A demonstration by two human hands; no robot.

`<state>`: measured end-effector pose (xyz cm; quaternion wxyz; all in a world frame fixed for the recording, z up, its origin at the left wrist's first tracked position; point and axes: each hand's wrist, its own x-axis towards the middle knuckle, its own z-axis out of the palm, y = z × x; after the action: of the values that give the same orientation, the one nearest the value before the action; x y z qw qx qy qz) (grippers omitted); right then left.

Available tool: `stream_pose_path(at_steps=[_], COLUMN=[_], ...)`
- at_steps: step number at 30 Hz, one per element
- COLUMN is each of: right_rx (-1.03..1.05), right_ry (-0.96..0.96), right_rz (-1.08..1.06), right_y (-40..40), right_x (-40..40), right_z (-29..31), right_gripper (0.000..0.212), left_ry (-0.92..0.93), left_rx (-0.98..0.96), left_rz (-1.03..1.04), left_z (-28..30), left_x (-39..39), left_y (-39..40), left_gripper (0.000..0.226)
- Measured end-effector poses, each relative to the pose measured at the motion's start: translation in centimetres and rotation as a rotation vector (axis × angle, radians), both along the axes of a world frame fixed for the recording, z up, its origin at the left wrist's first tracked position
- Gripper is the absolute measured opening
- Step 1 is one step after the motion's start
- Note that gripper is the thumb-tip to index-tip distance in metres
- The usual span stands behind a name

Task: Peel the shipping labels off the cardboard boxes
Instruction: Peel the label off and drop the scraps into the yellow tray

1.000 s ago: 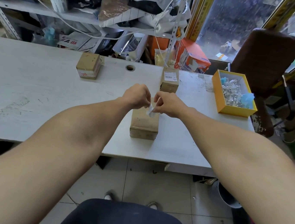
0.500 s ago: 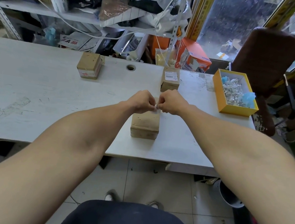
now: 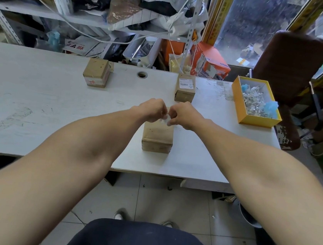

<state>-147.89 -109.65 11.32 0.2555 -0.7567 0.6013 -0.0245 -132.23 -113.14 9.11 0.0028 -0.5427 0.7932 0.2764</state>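
Note:
A small brown cardboard box [image 3: 157, 137] with a bare top sits near the table's front edge. Just above its far end, my left hand [image 3: 152, 109] and my right hand [image 3: 183, 113] meet with fingers curled, both pinching a crumpled white label [image 3: 167, 120] between them. A second box [image 3: 185, 87] stands farther back with a white barcode label [image 3: 185, 83] on its top. A third box [image 3: 96, 72] stands at the back left, with red print on its front face.
A yellow tray [image 3: 237, 99] holding crumpled paper scraps sits at the table's right end. The white table [image 3: 38, 104] has a cable hole [image 3: 142, 74] at the back. Cluttered shelves stand behind it and a brown chair [image 3: 290, 62] stands at the right.
The label was a flat strip held up off the near box one second ago. Now it is squeezed into a small wad between both hands, which have drawn closer together.

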Motion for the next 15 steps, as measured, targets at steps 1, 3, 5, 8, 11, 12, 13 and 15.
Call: stream_pose_path(at_steps=[1, 3, 5, 8, 11, 12, 13, 15], right_rx=[-0.022, -0.057, -0.072, -0.072, -0.076, -0.077, -0.077, -0.086], right_ry=[0.011, 0.019, 0.026, 0.021, 0.014, 0.004, -0.013, -0.051], right_rz=[-0.01, -0.026, -0.036, -0.065, -0.077, -0.081, -0.09, -0.119], right_y=[0.0, 0.0, -0.1, -0.1, -0.1, -0.1, -0.1, -0.1], right_x=[0.0, -0.3, -0.8, -2.0, -3.7, -4.4, -5.1, -6.5], right_z=[-0.2, -0.4, -0.4, -0.4, -0.1, 0.0, 0.0, 0.1], right_gripper=[0.015, 0.008, 0.005, 0.012, 0.017, 0.018, 0.018, 0.019], left_ry=[0.01, 0.032, 0.03, 0.022, 0.105, 0.138, 0.162, 0.174], left_rx=[0.012, 0.02, 0.036, 0.062, 0.09, 0.099, 0.103, 0.088], left_rz=[-0.01, -0.01, -0.007, -0.013, -0.002, 0.018, 0.044, 0.088], left_z=[0.1, 0.3, 0.4, 0.4, 0.4, 0.5, 0.6, 0.8], left_x=[-0.2, -0.7, -1.5, -3.0, -4.6, -5.2, -5.8, -7.1], left_y=[0.0, 0.1, 0.1, 0.3, 0.7, 0.8, 0.8, 0.6], left_gripper=[0.016, 0.018, 0.022, 0.024, 0.023, 0.025, 0.028, 0.031])
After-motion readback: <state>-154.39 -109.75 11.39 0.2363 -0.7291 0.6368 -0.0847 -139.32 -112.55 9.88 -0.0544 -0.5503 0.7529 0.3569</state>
